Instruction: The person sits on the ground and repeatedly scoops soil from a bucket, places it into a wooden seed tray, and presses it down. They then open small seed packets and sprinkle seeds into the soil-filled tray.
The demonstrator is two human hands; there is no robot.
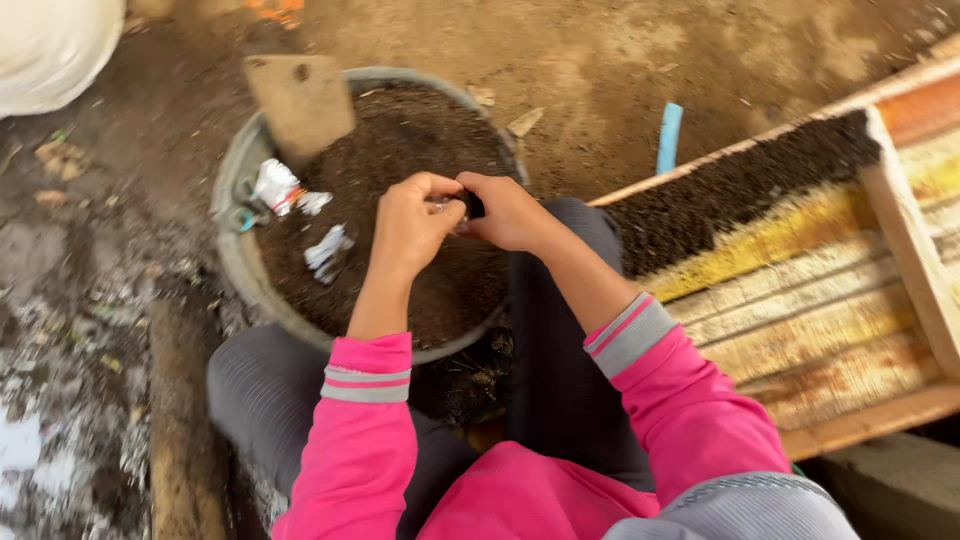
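Ground: bare brown dirt floor (620, 60), damp and littered on the left side.
Basin: round grey tub (232, 190) straight ahead, filled with dark soil (420, 170); near rim sits against the person's knees.
Left hand: left hand (412, 225) over the basin centre, fingers curled in tight, thumb and fingertips pinched toward the right hand.
Right hand: right hand (512, 212) touching the left, fingers bent, closed on a small black object (474, 205).
Black object: held between both hands just above the soil; too small and blurred to tell its kind. A pale bit shows beside it at the left fingertips, unclear.
Sleeves: pink with grey striped cuffs (628, 335), pushed up the forearms.
On soil: crumpled white scraps (328, 252) left of the hands; another white-and-red scrap (275, 185) near the far-left rim.
Board: flat brown wooden piece (300, 100) stuck into the soil at the far edge, tilted.
Right: wooden tray frame (905, 240) with a band of dark soil (740, 185) along its top and yellow-stained slats below.
Far: blue strip (669, 135) on the dirt; white sack (55, 45) top-left corner.
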